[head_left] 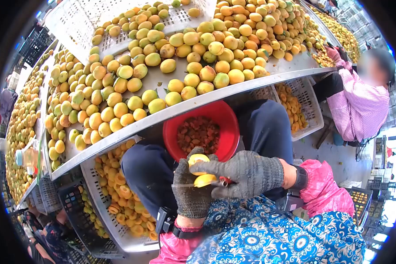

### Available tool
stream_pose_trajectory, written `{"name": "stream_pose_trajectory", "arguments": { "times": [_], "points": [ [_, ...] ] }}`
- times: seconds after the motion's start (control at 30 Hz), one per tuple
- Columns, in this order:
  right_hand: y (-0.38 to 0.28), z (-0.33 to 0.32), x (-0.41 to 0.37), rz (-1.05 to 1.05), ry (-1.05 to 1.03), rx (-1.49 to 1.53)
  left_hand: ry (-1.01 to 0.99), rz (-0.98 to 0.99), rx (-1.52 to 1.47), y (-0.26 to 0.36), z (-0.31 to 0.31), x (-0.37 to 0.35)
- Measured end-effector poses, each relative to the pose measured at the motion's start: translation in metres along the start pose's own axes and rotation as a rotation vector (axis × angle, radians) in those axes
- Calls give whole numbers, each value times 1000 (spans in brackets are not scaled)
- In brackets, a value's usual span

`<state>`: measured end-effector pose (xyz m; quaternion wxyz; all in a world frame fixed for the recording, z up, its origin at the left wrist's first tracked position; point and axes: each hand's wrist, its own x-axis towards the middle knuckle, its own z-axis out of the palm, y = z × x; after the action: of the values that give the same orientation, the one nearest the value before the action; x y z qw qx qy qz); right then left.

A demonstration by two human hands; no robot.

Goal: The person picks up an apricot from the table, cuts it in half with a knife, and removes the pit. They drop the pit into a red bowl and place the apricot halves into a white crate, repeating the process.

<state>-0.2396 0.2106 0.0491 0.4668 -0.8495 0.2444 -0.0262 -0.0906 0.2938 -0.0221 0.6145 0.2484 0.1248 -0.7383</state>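
Note:
An apricot in two parts, one half [199,160] above the other half [205,180], lies between my gloved hands over my lap. My left hand [191,198], in a dark knit glove, is closed around the fruit from the left. Closed on a small knife with a red handle [225,181], my right hand [246,174] reaches in from the right, its fingers touching the upper half. The thin blade [183,185] runs under the lower half and sticks out to the left. Just beyond my hands stands a red bucket [169,132] with brownish apricot stones inside.
A metal-edged table [185,104] heaped with whole apricots [158,105] crosses in front. Crates of halved apricots [119,185] [290,108] stand at both sides of my knees. A white basket [66,26] lies tipped on the table. A person in pink [361,103] sits at right.

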Motion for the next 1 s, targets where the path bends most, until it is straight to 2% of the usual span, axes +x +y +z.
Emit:
{"name": "stream_pose_trajectory", "arguments": {
  "times": [0.1,0.17,0.2,0.23,0.3,0.43,0.5,0.57,0.63,0.7,0.77,0.87,0.93,0.97,1.0],
  "points": [
    [-7,-3,4,56,61,60,-20,-28,-59,2,-11,-3],
    [-9,-1,12,-2,382,464,150,-78,-21,-3,-2,-12],
    [-15,-5,15,64,489,649,-13,-53,83,-8,-10,-7],
    [-27,-14,13,135,524,831,-31,20,206,-14,-16,-3],
    [-26,-12,23,23,692,1056,-129,-53,114,-19,-12,-5],
    [-26,4,45,-1,992,1064,-253,-60,90,-31,-2,-12],
    [-24,11,47,9,996,1095,93,217,451,-39,11,-17],
    [-20,13,48,37,1037,1126,71,154,407,-38,9,-13],
    [-18,12,52,65,1050,1166,164,216,405,-40,22,-16],
    [-13,12,58,143,1068,990,156,206,387,-41,22,-13],
    [-7,6,61,195,1071,975,150,197,366,-40,21,-7],
    [7,1,67,294,1014,1232,79,166,367,-39,7,7],
    [12,-1,70,321,1001,1258,112,314,746,-44,-13,23],
    [16,-1,70,346,992,1284,114,309,749,-46,-15,29],
    [20,-1,69,349,997,1287,107,510,956,-49,-16,35]
  ]
}}
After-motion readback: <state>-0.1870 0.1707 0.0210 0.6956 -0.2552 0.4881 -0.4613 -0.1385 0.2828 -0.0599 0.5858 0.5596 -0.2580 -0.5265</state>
